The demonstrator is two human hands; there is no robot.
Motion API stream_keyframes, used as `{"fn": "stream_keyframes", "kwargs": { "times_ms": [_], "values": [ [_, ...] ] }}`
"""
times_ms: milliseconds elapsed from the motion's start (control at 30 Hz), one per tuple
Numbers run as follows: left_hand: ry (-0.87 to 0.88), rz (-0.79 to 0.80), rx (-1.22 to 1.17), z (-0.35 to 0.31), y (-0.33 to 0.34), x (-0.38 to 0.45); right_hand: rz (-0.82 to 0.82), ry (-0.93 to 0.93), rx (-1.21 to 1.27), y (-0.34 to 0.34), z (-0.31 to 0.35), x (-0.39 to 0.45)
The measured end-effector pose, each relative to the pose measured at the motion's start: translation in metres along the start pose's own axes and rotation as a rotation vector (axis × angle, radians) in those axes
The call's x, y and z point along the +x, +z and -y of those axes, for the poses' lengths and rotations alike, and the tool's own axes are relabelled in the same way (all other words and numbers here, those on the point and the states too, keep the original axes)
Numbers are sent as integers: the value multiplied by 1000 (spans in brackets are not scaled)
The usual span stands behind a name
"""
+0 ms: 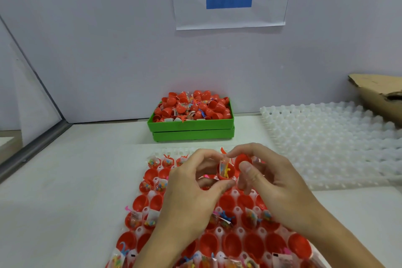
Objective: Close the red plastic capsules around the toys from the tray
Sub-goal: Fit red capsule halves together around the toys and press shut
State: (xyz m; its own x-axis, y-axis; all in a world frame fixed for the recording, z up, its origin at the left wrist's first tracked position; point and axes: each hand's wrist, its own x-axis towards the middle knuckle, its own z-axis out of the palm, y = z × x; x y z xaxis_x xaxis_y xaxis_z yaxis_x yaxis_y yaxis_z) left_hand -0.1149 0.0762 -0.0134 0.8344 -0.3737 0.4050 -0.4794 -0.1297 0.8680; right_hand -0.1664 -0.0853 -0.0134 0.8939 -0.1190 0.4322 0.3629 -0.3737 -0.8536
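My left hand (187, 189) holds a red capsule half (226, 173) between thumb and fingers, just above the white tray (142, 231). A small bagged toy with a yellow figure stands inside that half. My right hand (272, 183) pinches the other red half (242, 160), tilted beside the first; the two halves are apart. The tray below holds several open red halves, some with bagged toys in them, and my forearms hide part of it.
A green bin (191, 125) piled with red capsules and loose toys stands at the back centre against the wall. A white moulded tray (330, 143) with no capsules lies to the right, with torn cardboard (378, 91) behind it. A paper sign hangs on the wall.
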Motion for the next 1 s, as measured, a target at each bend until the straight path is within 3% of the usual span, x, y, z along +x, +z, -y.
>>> {"fn": "stream_keyframes", "kwargs": {
  "times_ms": [367,567,867,1000],
  "values": [
    [-10,11,-29,-4,-2,-1,-8,23,59,-1,3,-1],
    [-8,23,-30,-1,-2,0,24,-24,-48,1,3,-1],
    [9,3,-6,2,-1,0,-12,20,39,1,5,0],
    [60,-2,35,2,-1,0,-51,85,198,1,7,1]
  ]
}}
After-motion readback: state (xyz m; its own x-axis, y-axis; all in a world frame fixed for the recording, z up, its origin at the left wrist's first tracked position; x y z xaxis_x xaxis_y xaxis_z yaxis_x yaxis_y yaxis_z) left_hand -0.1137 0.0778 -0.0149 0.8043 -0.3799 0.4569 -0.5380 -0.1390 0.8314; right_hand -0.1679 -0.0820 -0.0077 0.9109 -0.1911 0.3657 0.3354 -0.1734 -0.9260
